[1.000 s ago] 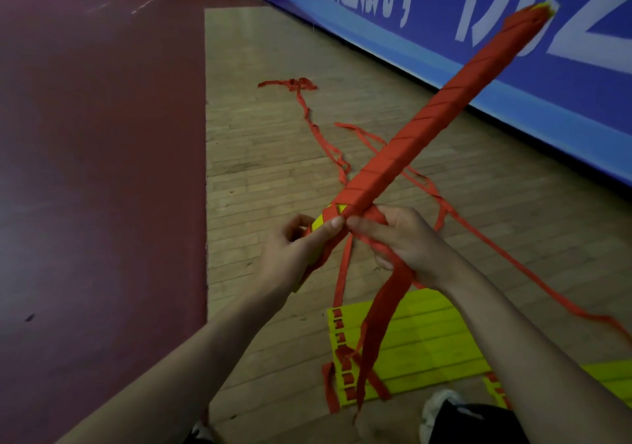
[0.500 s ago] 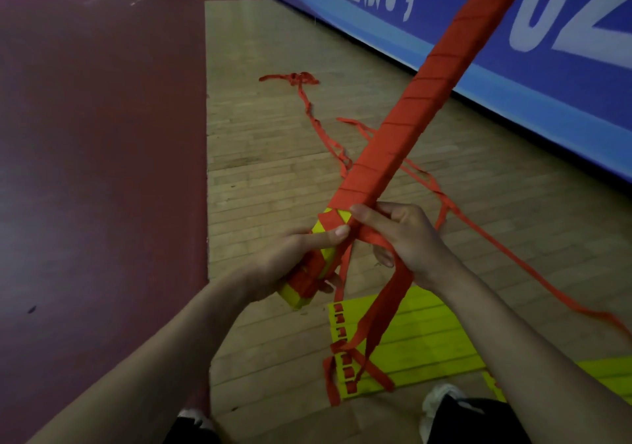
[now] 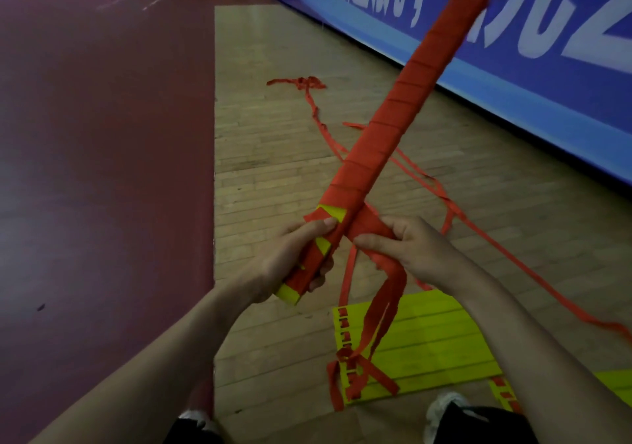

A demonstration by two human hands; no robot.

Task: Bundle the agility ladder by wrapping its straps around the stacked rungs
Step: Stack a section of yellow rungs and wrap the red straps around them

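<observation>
— Fingers (image 3: 319,226) on the left hand (image 3: 284,259): what are they doing?

— Curled round the near end of the bundle (image 3: 403,112). The thumb lies on top, by a patch of bare yellow, and the other fingertips show from underneath.

— And the right hand (image 3: 420,252)?

— Its fingers (image 3: 371,240) pinch a strap (image 3: 371,223) where it comes off the bundle, with the thumb against the side and the rest curled over the band. Several red tails (image 3: 386,307) hang down from that grip.

— Where is the bundle itself?

— In the air, held at its near end only. It slants up and away to the right, its far tip in front of the blue banner (image 3: 513,77). Red strap covers nearly its whole length in close turns. Yellow shows at both tips and near the left thumb.

— Below the hands?

— Yellow rungs (image 3: 431,344) lie flat, side by side, on the wooden floor (image 3: 273,142). The tails' ends reach their left edge. More strap (image 3: 446,200) lies loose over the floor behind the bundle, running to a tangle (image 3: 307,82) farther off.

— Anything else?

— Dark red flooring (image 3: 102,135) lies left of the wood. A white shoe (image 3: 444,406) sits at the bottom edge, beside dark clothing.
</observation>
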